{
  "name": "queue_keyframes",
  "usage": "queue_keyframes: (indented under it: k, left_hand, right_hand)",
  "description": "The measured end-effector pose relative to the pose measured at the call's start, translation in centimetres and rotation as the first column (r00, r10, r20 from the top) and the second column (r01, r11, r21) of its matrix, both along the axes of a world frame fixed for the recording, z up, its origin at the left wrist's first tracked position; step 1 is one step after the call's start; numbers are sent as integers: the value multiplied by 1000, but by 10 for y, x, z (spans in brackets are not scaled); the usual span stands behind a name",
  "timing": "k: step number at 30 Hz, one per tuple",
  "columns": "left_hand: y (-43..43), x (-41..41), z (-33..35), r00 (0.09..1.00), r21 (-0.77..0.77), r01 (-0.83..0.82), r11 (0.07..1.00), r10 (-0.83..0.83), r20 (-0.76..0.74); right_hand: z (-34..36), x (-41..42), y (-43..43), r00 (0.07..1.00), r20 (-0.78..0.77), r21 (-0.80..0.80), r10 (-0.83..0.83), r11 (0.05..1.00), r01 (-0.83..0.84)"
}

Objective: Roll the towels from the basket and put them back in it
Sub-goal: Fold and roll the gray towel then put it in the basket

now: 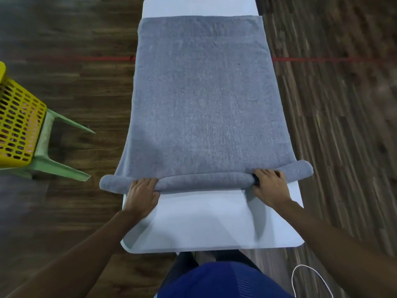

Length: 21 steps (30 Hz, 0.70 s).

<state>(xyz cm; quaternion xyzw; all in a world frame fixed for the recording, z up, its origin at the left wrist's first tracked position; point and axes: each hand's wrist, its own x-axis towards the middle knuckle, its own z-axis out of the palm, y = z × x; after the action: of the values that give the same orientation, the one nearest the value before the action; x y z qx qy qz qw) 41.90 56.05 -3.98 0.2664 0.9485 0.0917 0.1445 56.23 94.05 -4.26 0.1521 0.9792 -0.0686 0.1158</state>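
Head view: grey towel (202, 100) lies flat lengthwise on the white table (204, 224), centre of frame, far end near the top edge. Near end is turned into a thin roll (204, 182) across lower centre, and both its tips overhang the table sides. Left hand (141, 193) and right hand (269, 187) each grip the roll, fingers curled over it, well apart. Rolling looks barely started: most of the length is flat. Advance both hands evenly and keep it tight, or it cones. The roll's right tip sits higher in frame than the left, so watch for skew. Yellow basket (20, 125) sits on a green plastic chair (53, 164) at the left edge.
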Motion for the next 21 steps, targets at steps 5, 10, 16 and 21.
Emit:
queue_keyframes:
  k: [5, 10, 16, 21]
  left_hand:
    - [-14, 20, -1, 995, 24, -34, 999, 32, 98]
    - [-5, 19, 2, 985, 59, -115, 992, 121, -124]
    - [0, 39, -5, 997, -1, 22, 1000, -22, -78]
    - [6, 25, 5, 999, 54, -22, 998, 24, -39]
  right_hand:
    - [10, 10, -4, 953, 257, -133, -163, 970, 202]
    - [3, 14, -14, 985, -148, 16, -91, 995, 94]
    - [-6, 32, -26, 999, -38, 30, 33, 999, -32]
    - [9, 9, -16, 998, 71, -41, 3, 999, 0]
